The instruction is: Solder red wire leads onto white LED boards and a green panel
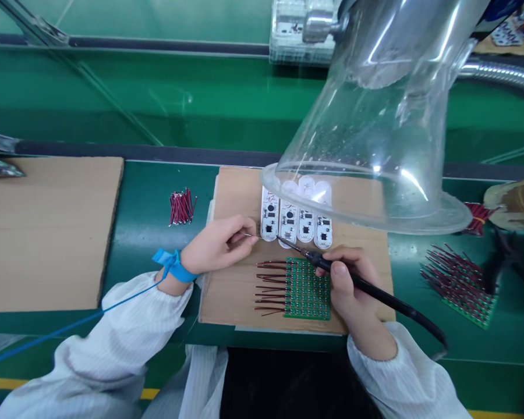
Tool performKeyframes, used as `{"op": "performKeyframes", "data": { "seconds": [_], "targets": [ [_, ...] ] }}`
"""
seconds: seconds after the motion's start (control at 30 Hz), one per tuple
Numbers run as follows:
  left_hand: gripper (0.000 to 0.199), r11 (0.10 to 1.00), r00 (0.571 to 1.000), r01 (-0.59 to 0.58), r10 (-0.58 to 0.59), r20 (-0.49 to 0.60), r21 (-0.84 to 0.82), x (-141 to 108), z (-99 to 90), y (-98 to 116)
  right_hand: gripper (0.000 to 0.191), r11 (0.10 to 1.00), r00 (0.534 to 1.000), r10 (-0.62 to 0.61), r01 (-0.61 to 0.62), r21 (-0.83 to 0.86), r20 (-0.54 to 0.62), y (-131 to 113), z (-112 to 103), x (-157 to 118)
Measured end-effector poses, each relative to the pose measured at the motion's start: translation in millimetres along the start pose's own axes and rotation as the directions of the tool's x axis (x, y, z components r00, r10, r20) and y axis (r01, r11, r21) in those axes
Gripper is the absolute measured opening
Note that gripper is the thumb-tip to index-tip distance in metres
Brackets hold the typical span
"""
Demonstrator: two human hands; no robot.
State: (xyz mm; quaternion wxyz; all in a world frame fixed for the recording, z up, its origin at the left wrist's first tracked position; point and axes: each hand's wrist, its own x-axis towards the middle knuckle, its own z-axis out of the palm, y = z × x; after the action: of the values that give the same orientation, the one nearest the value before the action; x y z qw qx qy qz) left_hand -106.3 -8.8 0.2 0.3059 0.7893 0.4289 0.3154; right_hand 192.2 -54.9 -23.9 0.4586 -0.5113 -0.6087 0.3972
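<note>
My right hand (353, 282) is wrapped round the black handle of a soldering iron (386, 298), whose tip points left to the lower ends of the white circuit boards (306, 226). Several of these rounded boards lie side by side. Between the fingertips of my left hand (220, 243) a thin length of solder wire (258, 237) is pinched, its end near the iron's tip; whether they touch, I cannot tell. Just below lies a green circuit board (308, 291) with dark red wires sticking out to its left. A blue strap (179, 267) circles my left wrist.
A clear fume hood (367, 157) hangs over the cardboard (236, 198), partly covering the white boards. Red wires (182, 207) lie left, beside another cardboard sheet (48, 233). To the right are a wired green board (467, 288), dark pliers-like tool (506, 256) and a tape-wrapped roll (519, 203).
</note>
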Motion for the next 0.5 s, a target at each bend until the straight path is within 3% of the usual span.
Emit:
{"op": "performKeyframes", "data": {
  "seconds": [0.5],
  "targets": [
    [0.005,1.0,0.999,0.027,-0.028,0.044,0.015,0.7,1.6,-0.8,0.009,1.0,1.0,0.013,-0.013,-0.009,0.027,0.6,0.0,-0.8]
  ]
}}
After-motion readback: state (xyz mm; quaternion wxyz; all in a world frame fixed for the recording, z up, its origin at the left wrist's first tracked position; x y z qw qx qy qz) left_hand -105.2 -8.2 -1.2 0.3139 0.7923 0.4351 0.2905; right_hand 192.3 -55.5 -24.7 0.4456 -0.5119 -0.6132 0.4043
